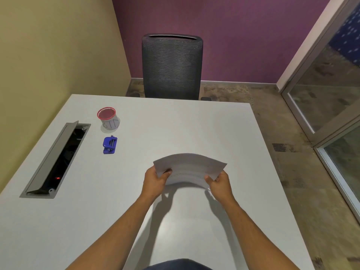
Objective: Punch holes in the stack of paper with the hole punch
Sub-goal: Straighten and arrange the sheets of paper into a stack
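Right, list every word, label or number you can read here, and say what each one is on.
"BIN": handwritten on the pale label around the red-rimmed mesh cup; faint, so this reading is uncertain.
Stack of paper, held in the left hand and right hand: faint printed lines, too blurred to read.
Blue hole punch: no legible marking.

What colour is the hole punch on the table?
Blue; the hole punch shows clearly in the head view.

Both hands, left point(154, 181) & right point(220, 183), grip paper stack point(190, 168) by its sides, bowed upward above white desk point(175, 123). Blue hole punch point(109, 145) sits well apart at left, near red-rimmed mesh cup point(108, 118).
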Available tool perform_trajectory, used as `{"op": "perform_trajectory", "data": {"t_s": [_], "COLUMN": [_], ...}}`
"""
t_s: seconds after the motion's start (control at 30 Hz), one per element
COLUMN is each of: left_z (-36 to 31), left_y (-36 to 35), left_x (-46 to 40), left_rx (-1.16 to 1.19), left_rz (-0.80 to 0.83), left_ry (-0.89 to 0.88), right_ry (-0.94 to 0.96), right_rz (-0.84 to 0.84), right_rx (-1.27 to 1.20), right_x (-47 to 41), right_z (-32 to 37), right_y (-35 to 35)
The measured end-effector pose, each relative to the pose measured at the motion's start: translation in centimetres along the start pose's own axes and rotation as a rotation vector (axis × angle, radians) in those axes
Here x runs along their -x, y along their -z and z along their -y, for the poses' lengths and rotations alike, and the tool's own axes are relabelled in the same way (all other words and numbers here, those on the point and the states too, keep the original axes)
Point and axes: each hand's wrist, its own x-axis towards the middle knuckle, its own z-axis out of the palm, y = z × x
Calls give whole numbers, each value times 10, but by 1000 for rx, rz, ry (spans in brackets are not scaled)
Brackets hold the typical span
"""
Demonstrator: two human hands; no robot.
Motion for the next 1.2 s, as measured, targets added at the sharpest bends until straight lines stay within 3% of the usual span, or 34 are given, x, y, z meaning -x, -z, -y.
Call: {"op": "perform_trajectory", "data": {"t_s": [0.13, 0.27, 0.37, 0.47, 0.73, 1.2], "left_z": [-10, -22, -26, -27, -25, -2], "left_y": [-2, -3, -4, -7, -7, 32], "left_x": [-1, 3, 3, 7, 15, 1], "left_rx": [64, 197, 312, 430, 597, 512], "left_rz": [10, 15, 3, 17, 85, -4], "left_ry": [-15, -9, 7, 27, 54, 144], "right_ry": [21, -214, -345, -333, -270, -250], "right_rz": [-87, -208, -110, 69, 148, -33], "right_rx": [-36, -344, -595, -703, -826, -377], "right_x": [3, 11, 17, 21, 9, -3], "right_z": [-5, -22, -38, -38, -34, -29], "right_y": [5, 18, 23, 22, 22, 43]}}
